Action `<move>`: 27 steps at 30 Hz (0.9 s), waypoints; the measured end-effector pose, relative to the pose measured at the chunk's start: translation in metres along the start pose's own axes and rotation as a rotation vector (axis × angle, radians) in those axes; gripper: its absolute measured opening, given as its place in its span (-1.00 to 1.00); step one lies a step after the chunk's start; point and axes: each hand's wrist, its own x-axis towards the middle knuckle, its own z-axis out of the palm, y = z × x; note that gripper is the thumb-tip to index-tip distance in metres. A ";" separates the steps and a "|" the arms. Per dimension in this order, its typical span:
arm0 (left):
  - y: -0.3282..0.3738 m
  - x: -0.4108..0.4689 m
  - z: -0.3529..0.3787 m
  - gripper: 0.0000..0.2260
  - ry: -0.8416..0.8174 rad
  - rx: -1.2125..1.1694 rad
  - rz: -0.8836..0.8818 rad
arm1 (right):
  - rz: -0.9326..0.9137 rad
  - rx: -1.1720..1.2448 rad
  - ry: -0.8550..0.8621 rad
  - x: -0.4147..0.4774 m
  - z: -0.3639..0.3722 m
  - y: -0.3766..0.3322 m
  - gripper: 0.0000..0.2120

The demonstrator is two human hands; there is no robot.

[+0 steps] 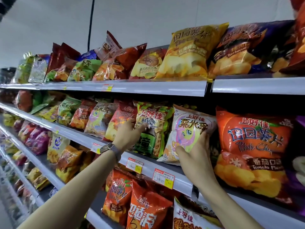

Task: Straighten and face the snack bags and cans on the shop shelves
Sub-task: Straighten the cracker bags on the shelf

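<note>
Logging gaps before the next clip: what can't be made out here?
Right hand: head view, fingers hidden behind the pink corn-stick bag it grips; only the thumb shows.
Left hand: head view, blur hides whether it pinches or only touches the prawn cracker bag.
Price tags: head view, print too small to read.
Purple bag: head view, cut off by the right edge.

The left hand (127,136) touches a green bag (153,116); right hand (196,152) holds a pink bag (189,128).
</note>
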 end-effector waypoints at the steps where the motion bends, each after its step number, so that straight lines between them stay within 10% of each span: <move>1: -0.001 0.001 -0.001 -0.32 -0.011 -0.006 0.000 | -0.005 -0.010 -0.001 -0.001 0.001 0.001 0.02; 6: -0.007 0.011 -0.002 -0.65 -0.031 0.042 0.056 | -0.015 -0.073 0.096 -0.001 0.010 0.008 0.01; 27: -0.048 0.057 -0.058 -0.31 0.013 -0.494 0.163 | 0.178 -0.116 0.457 0.012 0.037 -0.003 -0.22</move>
